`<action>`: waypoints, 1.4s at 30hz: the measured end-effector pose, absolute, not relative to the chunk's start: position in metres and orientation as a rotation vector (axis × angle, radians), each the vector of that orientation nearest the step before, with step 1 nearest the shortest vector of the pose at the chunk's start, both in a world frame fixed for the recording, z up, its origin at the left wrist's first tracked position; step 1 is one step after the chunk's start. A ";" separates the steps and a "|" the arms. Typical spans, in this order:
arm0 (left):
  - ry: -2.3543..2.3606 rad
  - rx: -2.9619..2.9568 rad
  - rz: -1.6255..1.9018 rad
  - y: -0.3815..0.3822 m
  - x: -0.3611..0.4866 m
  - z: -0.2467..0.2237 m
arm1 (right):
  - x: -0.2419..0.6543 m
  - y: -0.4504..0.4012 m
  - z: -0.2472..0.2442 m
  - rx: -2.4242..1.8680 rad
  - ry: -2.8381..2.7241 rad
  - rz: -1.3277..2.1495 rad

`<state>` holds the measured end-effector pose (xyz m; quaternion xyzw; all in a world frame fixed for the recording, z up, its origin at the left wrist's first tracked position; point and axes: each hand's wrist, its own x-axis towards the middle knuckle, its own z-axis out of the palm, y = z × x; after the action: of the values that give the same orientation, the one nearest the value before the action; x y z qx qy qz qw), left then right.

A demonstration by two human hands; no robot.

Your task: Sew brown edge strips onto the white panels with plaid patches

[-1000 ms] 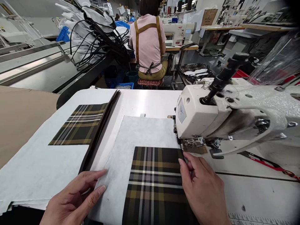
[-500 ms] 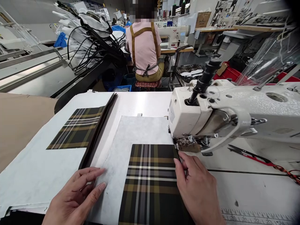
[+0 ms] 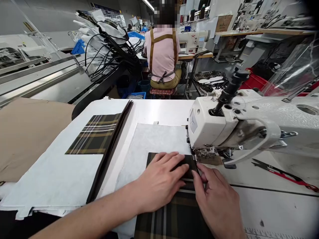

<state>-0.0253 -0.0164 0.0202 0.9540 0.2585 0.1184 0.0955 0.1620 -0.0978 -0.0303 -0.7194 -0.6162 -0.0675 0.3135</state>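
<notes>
In the head view, my left hand lies flat across the upper part of a plaid fabric piece, fingers stretched toward its right edge. My right hand pinches that right edge between thumb and index finger, just in front of the needle area of a white sewing machine. The plaid piece, dark with olive, brown and white stripes, rests on a white backing sheet. Its top right corner sits by the presser foot, whose contact with the cloth I cannot make out.
Left of the work lies a stack of white sheets with a plaid patch and dark folded edges. Thread snips with red handles lie right of the machine head. A printed ruler marks the front. A person sits ahead, back turned.
My left hand has moved right from above the white sheet onto the plaid fabric. My right hand keeps its pinch at the edge. The whole view has shifted slightly.
</notes>
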 end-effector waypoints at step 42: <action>0.608 2.878 0.392 0.006 -0.002 0.005 | 0.162 -0.100 -0.030 -1.898 -1.636 -0.152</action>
<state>-0.0016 0.0059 0.0051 0.9662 0.2040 0.1315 0.0871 0.1615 -0.0997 -0.0297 -0.7188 -0.6194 -0.0576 0.3105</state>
